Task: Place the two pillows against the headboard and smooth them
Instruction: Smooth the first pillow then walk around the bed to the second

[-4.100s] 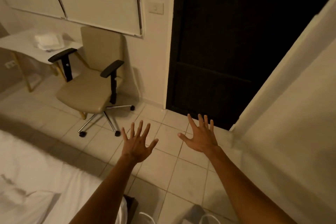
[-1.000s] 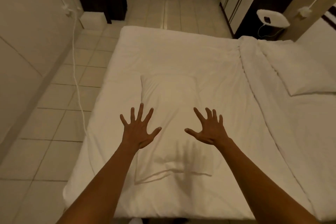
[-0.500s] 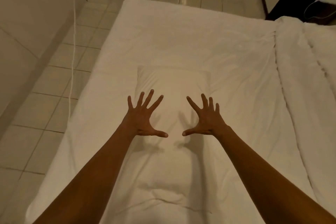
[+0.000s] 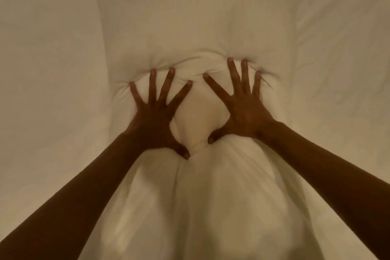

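Under both palms, head view: soft white rectangular pillow (image 4: 196, 53), lying flat on the white bed sheet (image 4: 42, 69).

Pillow location: centre of frame, directly ahead of and beneath both hands; near half hidden under bunched white fabric toward the wearer.

Pillow long axis: running away from the wearer, up the frame; far end square and undisturbed, near end puckered.

Left hand (image 4: 156, 120): palm down on the left half of the pillow; fingers (image 4: 152, 82) spread wide, tips dug into the filling; thumb angled inward toward the centre fold.

Right hand (image 4: 244, 112): palm down on the right half; fingers (image 4: 232, 74) splayed, tips sunk slightly farther up the pillow than the left set; thumb tucked inward against the central bulge.

Grip state: pressing and clawing with splayed fingers, no closed hold on either side; fabric ridge raised between the two thumbs.

Hand spacing: roughly symmetric about the pillow midline, thumbs near each other but apart.

Nearer hand: neither clearly nearer; both in contact.

Headboard: not in view; direction from the pillow cannot be told.

Second pillow: not in view.

Judged step: taking hold of the first pillow ahead of lifting or dragging.

Judged requirement: closing of both sets of fingers on the filling, then equal pull on both sides to keep the long axis from twisting.
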